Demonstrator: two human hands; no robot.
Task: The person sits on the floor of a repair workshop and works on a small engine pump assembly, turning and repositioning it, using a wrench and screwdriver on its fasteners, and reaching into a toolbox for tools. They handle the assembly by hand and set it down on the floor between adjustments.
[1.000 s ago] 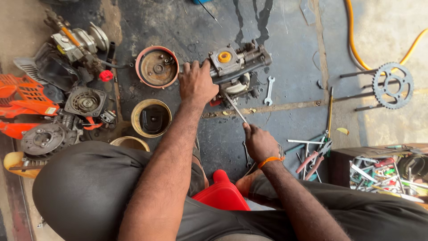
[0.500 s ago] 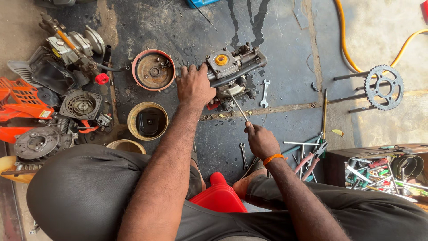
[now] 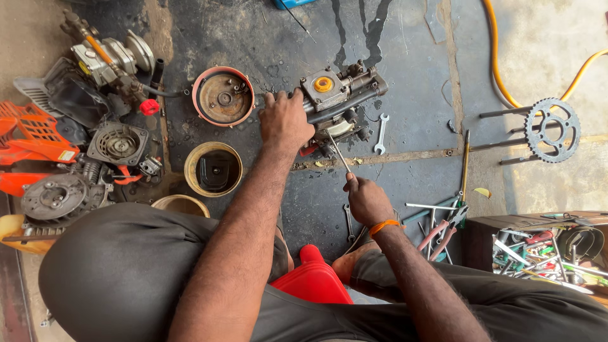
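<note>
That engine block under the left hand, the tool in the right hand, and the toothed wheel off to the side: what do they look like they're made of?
Engine block: looks like cast metal, dull grey, oil-stained, with an orange round cap. Tool in the right hand: thin shiny steel shaft, probably a screwdriver; handle hidden. Sprocket: dark, matte steel by its look. Left hand rests on the block.

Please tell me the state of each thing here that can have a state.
Left hand: pressed on engine block.
Right hand: closed on screwdriver, tip at block.
Spanner: lying loose on floor.
Sprocket: flat on floor.
Toolbox: open, full.
</note>
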